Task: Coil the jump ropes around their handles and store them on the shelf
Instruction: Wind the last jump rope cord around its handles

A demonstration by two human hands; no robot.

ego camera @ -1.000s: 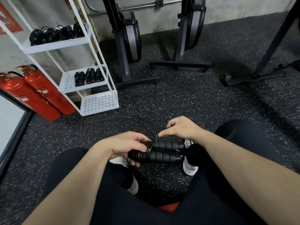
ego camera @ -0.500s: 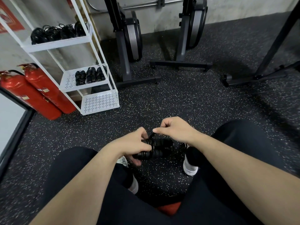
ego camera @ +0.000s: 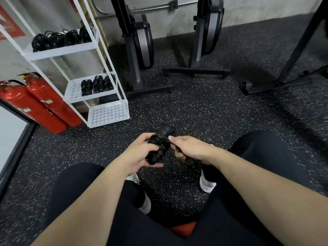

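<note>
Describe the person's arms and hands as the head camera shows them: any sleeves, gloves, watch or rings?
Both forearms are bare right up to the bottom edge of the picture, so no sleeves show. The left hand and the right hand are gloveless. No watch, wristband or ring is visible on the sides facing the camera. Below the arms, the person wears dark trousers and white socks.

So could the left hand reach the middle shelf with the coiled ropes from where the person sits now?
Probably not yet. The left hand grips the jump rope handles, and the middle shelf stands well off across bare floor; leaning or getting up looks needed.
</note>
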